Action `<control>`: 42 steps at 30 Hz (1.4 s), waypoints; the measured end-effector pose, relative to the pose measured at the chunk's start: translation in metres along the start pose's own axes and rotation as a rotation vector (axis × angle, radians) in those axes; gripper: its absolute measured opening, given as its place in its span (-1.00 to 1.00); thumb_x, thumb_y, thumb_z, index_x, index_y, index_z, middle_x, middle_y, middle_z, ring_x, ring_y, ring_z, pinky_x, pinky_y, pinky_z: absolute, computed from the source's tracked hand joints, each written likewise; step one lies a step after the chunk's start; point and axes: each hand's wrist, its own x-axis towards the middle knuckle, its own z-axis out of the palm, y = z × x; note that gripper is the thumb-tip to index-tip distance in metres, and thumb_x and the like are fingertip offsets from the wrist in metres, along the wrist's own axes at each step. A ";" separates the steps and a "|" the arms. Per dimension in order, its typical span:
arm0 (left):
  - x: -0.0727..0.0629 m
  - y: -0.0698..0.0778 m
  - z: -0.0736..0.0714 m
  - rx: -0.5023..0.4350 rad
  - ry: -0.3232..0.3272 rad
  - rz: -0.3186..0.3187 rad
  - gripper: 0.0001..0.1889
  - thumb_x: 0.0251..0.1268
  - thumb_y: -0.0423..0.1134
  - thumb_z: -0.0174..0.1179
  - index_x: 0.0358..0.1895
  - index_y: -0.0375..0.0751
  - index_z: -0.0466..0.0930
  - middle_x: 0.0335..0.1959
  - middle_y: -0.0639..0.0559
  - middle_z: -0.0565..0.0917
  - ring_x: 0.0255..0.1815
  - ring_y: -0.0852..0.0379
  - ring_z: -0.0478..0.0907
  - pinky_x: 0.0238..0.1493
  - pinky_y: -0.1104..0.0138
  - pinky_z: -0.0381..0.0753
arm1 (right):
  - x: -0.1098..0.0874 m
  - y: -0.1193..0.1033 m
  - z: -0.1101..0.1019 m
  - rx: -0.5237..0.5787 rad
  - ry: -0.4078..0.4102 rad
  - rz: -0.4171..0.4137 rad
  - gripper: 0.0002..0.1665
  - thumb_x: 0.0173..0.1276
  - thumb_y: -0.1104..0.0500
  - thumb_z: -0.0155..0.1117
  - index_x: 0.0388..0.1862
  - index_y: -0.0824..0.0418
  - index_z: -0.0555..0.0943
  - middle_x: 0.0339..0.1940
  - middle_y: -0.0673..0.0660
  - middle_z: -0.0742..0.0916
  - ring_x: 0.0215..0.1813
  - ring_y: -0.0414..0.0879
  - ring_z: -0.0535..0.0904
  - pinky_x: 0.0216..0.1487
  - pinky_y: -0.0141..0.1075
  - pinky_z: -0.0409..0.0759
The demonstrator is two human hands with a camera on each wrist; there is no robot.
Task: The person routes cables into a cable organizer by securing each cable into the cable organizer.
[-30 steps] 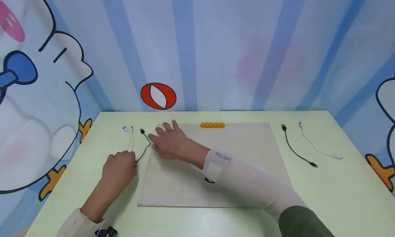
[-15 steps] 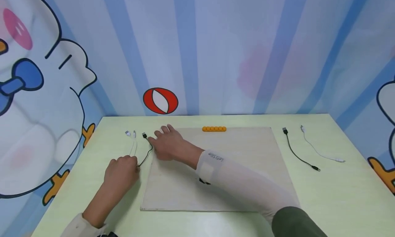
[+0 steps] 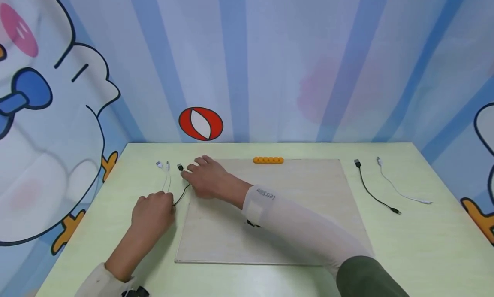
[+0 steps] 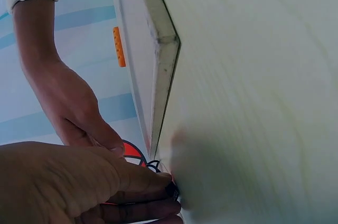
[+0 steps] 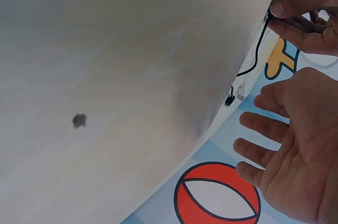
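Observation:
My left hand (image 3: pixel 153 213) is at the left of the table, pinching one end of a short black USB cable (image 3: pixel 181 195) between thumb and fingers. In the left wrist view, a black connector (image 4: pixel 172 189) shows at its fingertips. The cable runs away from that hand, and its USB plug (image 3: pixel 180 167) lies beyond. Beside that plug is my right hand (image 3: pixel 208 179), fingers spread and holding nothing, over the board's left edge; whether it touches the cable I cannot tell. White cable ends (image 3: pixel 164 165) lie past the left hand, which hides the rest.
A flat pale board (image 3: pixel 301 194) lies mid-table, with an orange bumpy strip (image 3: pixel 268 160) at its far edge. On the right lie another black USB cable (image 3: pixel 372 189) and a white cable (image 3: pixel 397 189). A printed curtain (image 3: pixel 266 65) stands behind the table.
My right hand has shifted slightly left, closer to the black cable's USB plug. The left hand keeps its pinch on the cable with little movement. The head view has tilted slightly.

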 end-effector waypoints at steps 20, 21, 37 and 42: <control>-0.001 0.004 -0.001 0.024 0.010 0.005 -0.84 0.43 -0.43 0.39 -0.39 -0.26 0.73 -0.49 -0.13 0.74 -0.43 -0.14 0.73 -0.34 0.00 0.58 | 0.026 0.009 -0.005 -0.019 0.072 -0.124 -0.47 0.74 0.08 0.30 0.61 -0.10 0.58 0.53 -0.09 0.73 0.49 -0.08 0.59 0.58 -0.18 0.54; -0.001 0.004 -0.001 0.025 0.008 0.004 -0.83 0.43 -0.43 0.39 -0.39 -0.25 0.72 -0.49 -0.13 0.73 -0.43 -0.13 0.73 -0.34 0.00 0.58 | 0.028 0.009 -0.004 -0.021 0.070 -0.126 -0.48 0.74 0.08 0.31 0.59 -0.11 0.60 0.52 -0.09 0.73 0.47 -0.08 0.59 0.56 -0.19 0.55; -0.004 0.008 -0.003 0.036 0.041 0.012 -0.83 0.41 -0.44 0.40 -0.41 -0.25 0.72 -0.49 -0.13 0.73 -0.38 -0.18 0.77 -0.28 -0.04 0.62 | 0.042 0.014 0.006 -0.096 0.056 -0.119 -0.60 0.83 0.16 0.14 0.40 -0.20 0.76 0.26 -0.12 0.83 0.27 -0.11 0.62 0.27 -0.26 0.56; -0.004 0.008 -0.002 0.046 0.036 0.013 -0.84 0.42 -0.43 0.41 -0.39 -0.26 0.73 -0.48 -0.14 0.75 -0.37 -0.18 0.78 -0.27 -0.04 0.63 | 0.045 0.016 0.007 -0.066 0.039 -0.125 -0.52 0.84 0.17 0.13 0.55 -0.21 0.64 0.37 -0.11 0.80 0.36 -0.11 0.61 0.39 -0.22 0.58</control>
